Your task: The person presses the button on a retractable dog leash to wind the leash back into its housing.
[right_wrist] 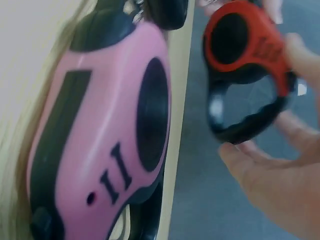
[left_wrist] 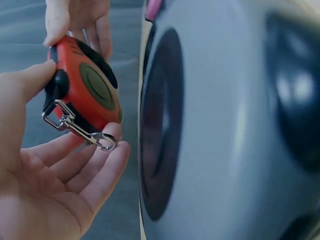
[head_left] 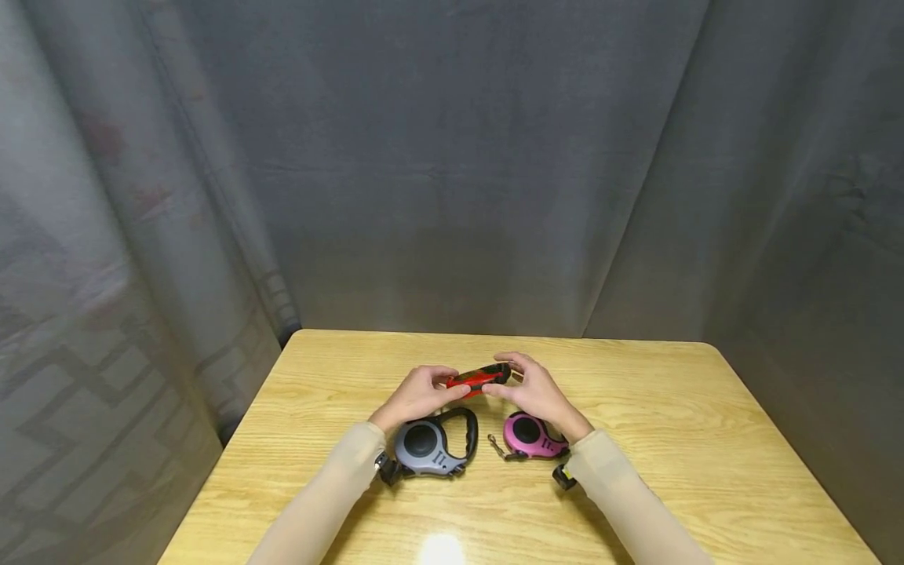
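Observation:
Both hands hold a red and black retractable dog leash (head_left: 479, 380) above the far middle of the table. The left hand (head_left: 420, 392) pinches its body end between thumb and fingers, beside the metal clip (left_wrist: 75, 125) that hangs there in the left wrist view. At the black handle side, the right hand (head_left: 534, 390) grips with thumb and fingertips, as the right wrist view shows. A grey retractable leash (head_left: 421, 441) lies flat below the left hand. Under the right wrist lies a pink retractable leash (head_left: 526, 429), its clip (head_left: 497, 446) pointing left.
The wooden table (head_left: 706, 463) reaches back to a grey curtain (head_left: 452, 173), with more curtain at both sides. Wrist cameras sit under both forearms, near the grey and pink leashes. A bright light reflection shows at the front of the table.

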### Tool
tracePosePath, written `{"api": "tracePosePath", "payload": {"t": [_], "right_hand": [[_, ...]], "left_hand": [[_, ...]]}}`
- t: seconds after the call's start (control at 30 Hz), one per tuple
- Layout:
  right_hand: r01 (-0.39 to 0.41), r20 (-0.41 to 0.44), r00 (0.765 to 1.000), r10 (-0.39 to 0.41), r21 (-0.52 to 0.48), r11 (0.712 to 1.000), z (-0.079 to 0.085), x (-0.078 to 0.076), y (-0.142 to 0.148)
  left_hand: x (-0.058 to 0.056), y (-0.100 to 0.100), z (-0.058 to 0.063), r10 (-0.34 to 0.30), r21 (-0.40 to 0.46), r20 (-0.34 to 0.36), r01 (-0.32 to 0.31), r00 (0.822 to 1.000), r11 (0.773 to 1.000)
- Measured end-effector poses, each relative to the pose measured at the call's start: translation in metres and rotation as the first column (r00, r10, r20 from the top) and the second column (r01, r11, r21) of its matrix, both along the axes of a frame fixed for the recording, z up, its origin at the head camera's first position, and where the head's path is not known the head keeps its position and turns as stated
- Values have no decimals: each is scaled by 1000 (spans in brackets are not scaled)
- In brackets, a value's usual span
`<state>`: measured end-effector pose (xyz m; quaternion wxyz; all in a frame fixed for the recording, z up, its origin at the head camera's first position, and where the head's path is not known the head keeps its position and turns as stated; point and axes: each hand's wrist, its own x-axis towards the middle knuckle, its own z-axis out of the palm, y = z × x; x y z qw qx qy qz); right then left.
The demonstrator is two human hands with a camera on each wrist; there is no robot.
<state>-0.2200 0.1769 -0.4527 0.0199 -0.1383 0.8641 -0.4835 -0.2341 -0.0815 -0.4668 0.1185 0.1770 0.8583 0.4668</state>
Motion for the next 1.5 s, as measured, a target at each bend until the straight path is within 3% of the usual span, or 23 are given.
{"api": "tracePosePath", "payload": {"t": [0.13, 0.33, 0.47, 0.67, 0.9, 1.27, 1.5], "right_hand": [[-7, 99, 995, 2, 48, 999, -3, -5, 1], [-44, 136, 991, 17, 194, 980, -19, -16, 1], [-26, 157, 988, -8, 214, 976, -28, -19, 2], [-12, 135, 991, -18, 220, 976, -31, -21, 3], [-14, 105, 994, -13, 255, 967, -33, -22, 4], [-3, 81, 997, -17, 242, 970, -29, -25, 6], [12, 73, 997, -26, 180, 984, -17, -16, 27]], "left_hand": [[-5, 3, -1, 6, -70, -32, -8, 999, 998], [-18, 10, -8, -42, -182, -117, 20, 992, 983], [-23, 15, -13, -80, -256, -145, 41, 986, 966], [-25, 19, -15, -84, -279, -142, 42, 986, 960], [-25, 23, -14, -125, -349, -124, 74, 984, 934], [-24, 13, -9, -118, -331, -101, 78, 988, 940], [-12, -8, 1, -95, -290, -130, 54, 987, 956]]}}
